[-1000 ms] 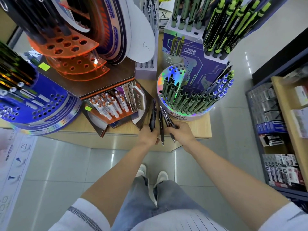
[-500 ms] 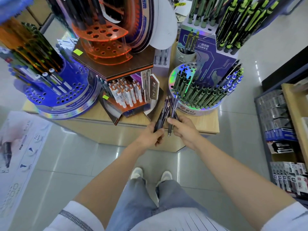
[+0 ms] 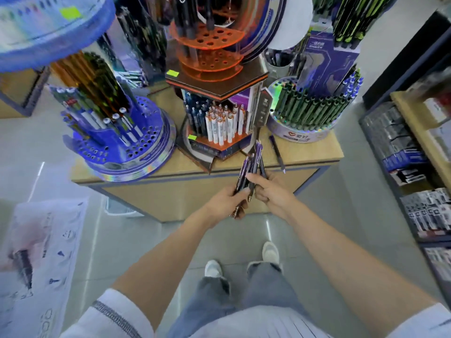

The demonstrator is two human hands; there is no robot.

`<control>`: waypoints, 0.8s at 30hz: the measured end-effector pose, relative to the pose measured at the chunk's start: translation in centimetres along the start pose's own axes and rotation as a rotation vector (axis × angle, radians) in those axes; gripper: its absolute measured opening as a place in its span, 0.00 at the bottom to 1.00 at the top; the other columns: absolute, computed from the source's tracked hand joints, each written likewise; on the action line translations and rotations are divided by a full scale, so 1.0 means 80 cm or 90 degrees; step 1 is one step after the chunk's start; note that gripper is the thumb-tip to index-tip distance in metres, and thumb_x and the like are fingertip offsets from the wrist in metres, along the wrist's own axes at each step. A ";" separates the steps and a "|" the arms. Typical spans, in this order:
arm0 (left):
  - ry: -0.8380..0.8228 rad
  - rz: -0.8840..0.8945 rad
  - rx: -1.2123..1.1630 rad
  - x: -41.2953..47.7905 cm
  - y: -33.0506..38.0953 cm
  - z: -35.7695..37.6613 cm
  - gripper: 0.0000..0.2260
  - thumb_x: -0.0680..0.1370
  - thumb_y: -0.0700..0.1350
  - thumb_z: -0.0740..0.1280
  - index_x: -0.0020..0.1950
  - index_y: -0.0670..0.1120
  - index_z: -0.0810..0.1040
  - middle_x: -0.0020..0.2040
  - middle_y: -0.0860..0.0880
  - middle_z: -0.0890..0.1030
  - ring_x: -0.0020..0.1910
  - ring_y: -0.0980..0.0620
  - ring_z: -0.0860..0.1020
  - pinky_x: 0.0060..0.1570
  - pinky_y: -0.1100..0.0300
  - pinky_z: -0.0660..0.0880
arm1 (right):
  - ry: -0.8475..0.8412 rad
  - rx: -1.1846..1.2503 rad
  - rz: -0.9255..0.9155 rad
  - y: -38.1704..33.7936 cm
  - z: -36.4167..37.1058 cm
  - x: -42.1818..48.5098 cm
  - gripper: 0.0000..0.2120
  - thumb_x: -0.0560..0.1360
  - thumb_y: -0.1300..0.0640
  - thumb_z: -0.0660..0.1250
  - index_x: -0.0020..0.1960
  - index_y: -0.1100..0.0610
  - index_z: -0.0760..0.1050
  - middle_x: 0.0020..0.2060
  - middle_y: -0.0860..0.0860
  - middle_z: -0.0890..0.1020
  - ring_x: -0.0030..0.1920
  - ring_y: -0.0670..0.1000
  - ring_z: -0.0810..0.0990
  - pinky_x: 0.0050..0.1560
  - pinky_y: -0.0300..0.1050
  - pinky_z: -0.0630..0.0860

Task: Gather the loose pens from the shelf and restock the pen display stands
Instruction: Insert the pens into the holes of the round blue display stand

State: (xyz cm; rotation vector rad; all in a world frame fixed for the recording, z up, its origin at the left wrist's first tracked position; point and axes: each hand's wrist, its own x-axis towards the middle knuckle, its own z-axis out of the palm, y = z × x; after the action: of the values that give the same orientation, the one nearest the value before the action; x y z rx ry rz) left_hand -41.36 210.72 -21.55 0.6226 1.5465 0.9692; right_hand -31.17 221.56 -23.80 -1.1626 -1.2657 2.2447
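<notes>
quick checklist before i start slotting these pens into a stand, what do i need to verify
1. Bundle of pens gripped firmly by left hand: ok.
2. Right hand free to draw a single pen: not ok, its fingers curl on the same bundle.
3. Shelf cleared: not ok, one loose pen lies beside the green-pen stand.
4. Empty holes available: ok, the blue stand shows many.
5. Pens all pointing one way: cannot tell, too blurred.
</notes>
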 end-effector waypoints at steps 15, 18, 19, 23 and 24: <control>0.102 0.123 0.021 -0.049 0.005 -0.006 0.07 0.82 0.43 0.60 0.56 0.42 0.73 0.39 0.50 0.78 0.37 0.54 0.74 0.32 0.63 0.70 | 0.062 -0.068 -0.076 -0.015 0.040 -0.066 0.05 0.74 0.60 0.71 0.42 0.55 0.76 0.29 0.49 0.68 0.20 0.42 0.59 0.21 0.34 0.55; 0.094 0.150 -0.002 -0.061 0.011 -0.002 0.07 0.82 0.43 0.60 0.58 0.42 0.73 0.41 0.50 0.79 0.38 0.54 0.76 0.31 0.63 0.69 | 0.040 -0.076 -0.101 -0.025 0.042 -0.079 0.07 0.75 0.61 0.71 0.40 0.56 0.73 0.24 0.46 0.69 0.20 0.41 0.61 0.21 0.34 0.56; 0.089 0.157 -0.011 -0.066 0.014 -0.002 0.07 0.82 0.43 0.60 0.58 0.43 0.73 0.41 0.50 0.80 0.38 0.54 0.77 0.30 0.64 0.68 | 0.028 -0.080 -0.114 -0.028 0.044 -0.083 0.08 0.75 0.62 0.70 0.40 0.56 0.73 0.23 0.45 0.70 0.19 0.41 0.61 0.21 0.34 0.55; 0.099 0.212 0.003 -0.084 0.032 -0.009 0.03 0.82 0.40 0.60 0.50 0.47 0.72 0.39 0.49 0.77 0.35 0.53 0.76 0.31 0.63 0.67 | 0.000 -0.074 -0.157 -0.039 0.055 -0.092 0.10 0.77 0.56 0.68 0.38 0.56 0.72 0.25 0.47 0.71 0.21 0.44 0.58 0.26 0.41 0.50; 0.101 0.231 0.010 -0.089 0.039 -0.015 0.03 0.82 0.40 0.60 0.49 0.47 0.71 0.39 0.49 0.77 0.34 0.55 0.77 0.31 0.63 0.67 | 0.002 -0.067 -0.170 -0.045 0.059 -0.093 0.11 0.79 0.54 0.66 0.39 0.56 0.73 0.27 0.48 0.71 0.22 0.45 0.58 0.28 0.44 0.50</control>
State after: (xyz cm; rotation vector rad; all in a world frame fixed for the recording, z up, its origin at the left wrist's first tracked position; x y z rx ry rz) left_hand -41.42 206.24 -15.14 0.8747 1.6122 1.3056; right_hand -30.59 216.40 -15.78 -0.9662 -1.4589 2.0030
